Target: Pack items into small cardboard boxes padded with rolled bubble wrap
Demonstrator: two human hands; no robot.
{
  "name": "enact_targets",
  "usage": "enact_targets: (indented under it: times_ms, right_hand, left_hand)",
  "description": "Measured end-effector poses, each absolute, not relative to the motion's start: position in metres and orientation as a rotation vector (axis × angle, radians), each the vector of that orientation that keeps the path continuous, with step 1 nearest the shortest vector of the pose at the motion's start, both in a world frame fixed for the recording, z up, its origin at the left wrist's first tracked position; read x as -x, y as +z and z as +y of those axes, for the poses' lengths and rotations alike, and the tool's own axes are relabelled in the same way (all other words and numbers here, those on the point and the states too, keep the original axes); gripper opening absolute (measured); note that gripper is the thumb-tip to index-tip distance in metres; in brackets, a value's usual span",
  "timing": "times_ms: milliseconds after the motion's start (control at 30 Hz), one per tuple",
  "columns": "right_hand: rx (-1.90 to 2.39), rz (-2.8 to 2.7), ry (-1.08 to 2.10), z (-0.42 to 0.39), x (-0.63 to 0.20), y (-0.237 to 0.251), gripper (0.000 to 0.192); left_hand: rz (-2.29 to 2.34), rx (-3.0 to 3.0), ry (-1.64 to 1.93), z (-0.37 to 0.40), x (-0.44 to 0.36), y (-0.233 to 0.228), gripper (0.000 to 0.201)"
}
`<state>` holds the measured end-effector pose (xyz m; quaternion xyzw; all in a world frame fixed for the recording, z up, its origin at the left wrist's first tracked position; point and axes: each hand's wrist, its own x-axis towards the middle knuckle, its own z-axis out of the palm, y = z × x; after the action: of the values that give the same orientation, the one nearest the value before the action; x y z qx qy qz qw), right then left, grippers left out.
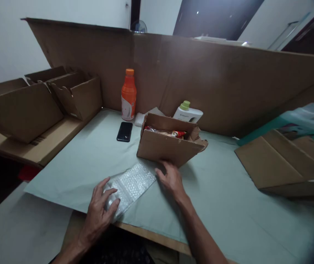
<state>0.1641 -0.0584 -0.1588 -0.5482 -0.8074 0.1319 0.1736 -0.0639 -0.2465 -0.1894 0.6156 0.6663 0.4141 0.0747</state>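
Observation:
A clear bubble-wrap pouch (pixel 139 179) lies flat near the front of the pale green cloth. My left hand (pixel 102 205) rests over its near left end, fingers spread and curved. At the pouch's far right corner is my right hand (pixel 171 178), fingers bent, its fingertips by the base of a cardboard box (pixel 170 148). Whether those fingertips touch the box I cannot tell. Red, shiny packets (pixel 178 134) show inside the box, which has a ragged right edge.
Behind the box stand an orange bottle (pixel 128 96) and a white bottle (pixel 187 113) with a green cap. A black phone (pixel 124 132) lies left of the box. Cardboard boxes (pixel 33 112) line the left side. At right, a teal-filled bottle (pixel 289 123) rests by more cardboard (pixel 272 161).

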Motion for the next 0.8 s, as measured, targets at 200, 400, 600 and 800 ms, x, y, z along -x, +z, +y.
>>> enact_targets:
  times_ms: [200, 400, 600, 800]
  right_hand:
    - [1.547, -2.367, 0.378, -0.013, -0.17, -0.151, 0.043]
    - [1.485, -2.477, 0.395, -0.049, -0.15, -0.159, 0.043]
    - [1.167, -2.454, 0.636, -0.108, -0.112, -0.169, 0.01]
    - [1.21, -2.072, 0.745, -0.094, -0.145, -0.13, 0.01]
  left_hand:
    - [2.092, -1.694, 1.167, -0.243, 0.065, -0.19, 0.034]
    - [2.244, -1.811, 1.001, -0.252, 0.073, -0.193, 0.048]
    - [2.068, -1.709, 0.988, -0.261, 0.082, -0.186, 0.046]
    - [1.911, -1.421, 1.191, -0.238, 0.061, -0.174, 0.059]
